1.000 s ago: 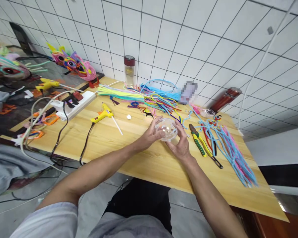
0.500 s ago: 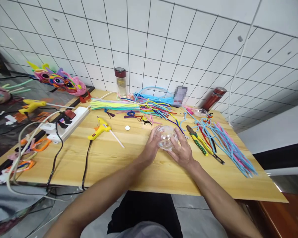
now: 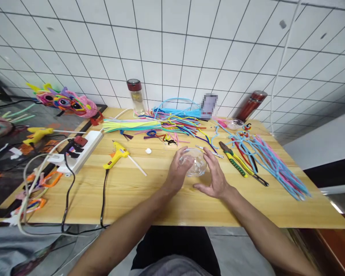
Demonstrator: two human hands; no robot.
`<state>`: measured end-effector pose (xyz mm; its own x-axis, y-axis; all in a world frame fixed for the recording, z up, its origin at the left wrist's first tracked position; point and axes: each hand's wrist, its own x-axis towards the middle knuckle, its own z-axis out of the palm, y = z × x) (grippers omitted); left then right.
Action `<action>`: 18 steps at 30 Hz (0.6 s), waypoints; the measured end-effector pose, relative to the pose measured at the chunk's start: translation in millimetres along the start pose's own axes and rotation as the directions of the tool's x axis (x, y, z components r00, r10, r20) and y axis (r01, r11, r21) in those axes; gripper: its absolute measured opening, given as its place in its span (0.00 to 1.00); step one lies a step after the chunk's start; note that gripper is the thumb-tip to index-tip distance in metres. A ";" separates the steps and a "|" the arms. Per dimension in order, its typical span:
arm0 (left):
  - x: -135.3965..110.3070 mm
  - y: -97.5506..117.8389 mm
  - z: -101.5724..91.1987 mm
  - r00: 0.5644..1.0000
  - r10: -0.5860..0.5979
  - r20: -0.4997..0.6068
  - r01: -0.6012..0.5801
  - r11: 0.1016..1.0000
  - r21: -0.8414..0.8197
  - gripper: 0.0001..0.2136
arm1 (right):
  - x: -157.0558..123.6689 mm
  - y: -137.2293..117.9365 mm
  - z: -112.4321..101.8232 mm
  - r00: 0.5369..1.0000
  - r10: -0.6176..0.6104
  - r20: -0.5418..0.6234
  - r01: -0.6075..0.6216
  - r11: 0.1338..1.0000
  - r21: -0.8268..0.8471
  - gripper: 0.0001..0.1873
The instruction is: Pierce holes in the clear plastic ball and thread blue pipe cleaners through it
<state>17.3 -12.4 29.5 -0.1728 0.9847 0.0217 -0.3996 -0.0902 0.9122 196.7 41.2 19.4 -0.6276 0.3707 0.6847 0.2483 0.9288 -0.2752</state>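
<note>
On your left, a yellow glue gun (image 3: 117, 155) is lying near a white power strip (image 3: 87, 151). You are facing a tiled wall (image 3: 149, 53), before which a clear bottle (image 3: 137, 101) is standing behind a bundle of yellow and green fuzzy stems (image 3: 130, 125). To your right, pliers (image 3: 236, 164) with yellow-and-green handles are lying near blue and pink stems (image 3: 280, 168).

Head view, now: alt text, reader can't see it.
A person's left hand holds a clear round object at a wooden table, while the right hand curves open beside it. To the left lie a yellow glue gun and a white power strip; to the right, pliers and blue and pink fuzzy stems.
</note>
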 end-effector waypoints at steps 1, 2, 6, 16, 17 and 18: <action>-3.5 -0.2 -0.4 0.996 0.088 0.010 -0.089 0.990 0.108 0.32 | 0.4 -1.2 1.6 0.999 0.047 0.001 -0.047 0.999 0.017 0.59; -6.6 -0.6 -0.9 0.985 0.170 0.031 -0.173 0.966 0.192 0.31 | 0.4 -1.6 3.2 0.996 0.084 0.003 -0.084 0.996 0.040 0.58; -9.6 -2.6 -2.3 0.949 0.305 0.076 -0.314 0.918 0.242 0.25 | 0.7 -0.3 6.7 0.994 0.100 -0.039 -0.094 0.987 0.133 0.51; -7.9 20.9 16.5 0.990 0.133 0.038 -0.135 0.990 0.035 0.30 | 15.0 -3.1 -6.7 0.976 -0.085 -0.201 0.104 0.991 0.084 0.49; -11.7 24.8 18.9 0.987 0.156 0.035 -0.158 0.984 0.082 0.31 | 16.0 -4.0 -8.8 0.972 -0.093 -0.214 0.114 0.990 0.084 0.49; -16.0 28.6 20.7 0.984 0.175 0.042 -0.179 0.976 0.123 0.31 | 16.9 -5.0 -10.8 0.970 -0.098 -0.225 0.119 0.989 0.084 0.49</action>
<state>27.3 -27.6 63.7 -0.2021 0.9590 0.1986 -0.2481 -0.2463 0.9369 192.8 42.8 39.6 -0.4670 0.2690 0.8423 0.1086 0.9628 -0.2473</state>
